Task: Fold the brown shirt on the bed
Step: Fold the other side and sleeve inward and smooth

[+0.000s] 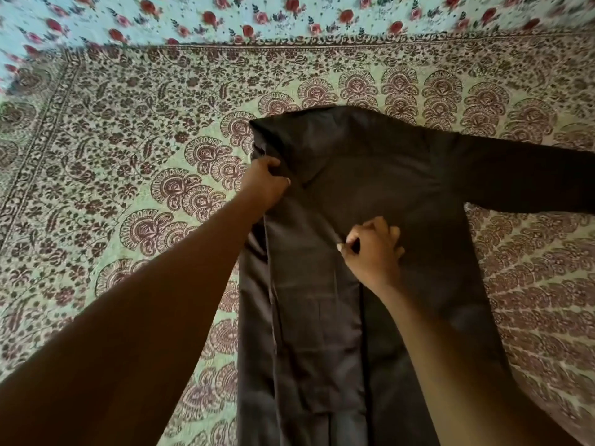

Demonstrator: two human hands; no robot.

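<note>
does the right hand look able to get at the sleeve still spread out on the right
Probably yes. The right hand pinches the brown shirt mid-body, and the spread sleeve lies flat on the bedspread to its right with nothing between them.

Paisley bedspread (128, 156) (rose-print sheet (289, 17) beyond)

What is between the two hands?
Only brown shirt cloth. In the head view, the left hand grips the shirt's folded left edge, the right hand pinches its middle, and a smooth stretch of fabric runs between them.
</note>
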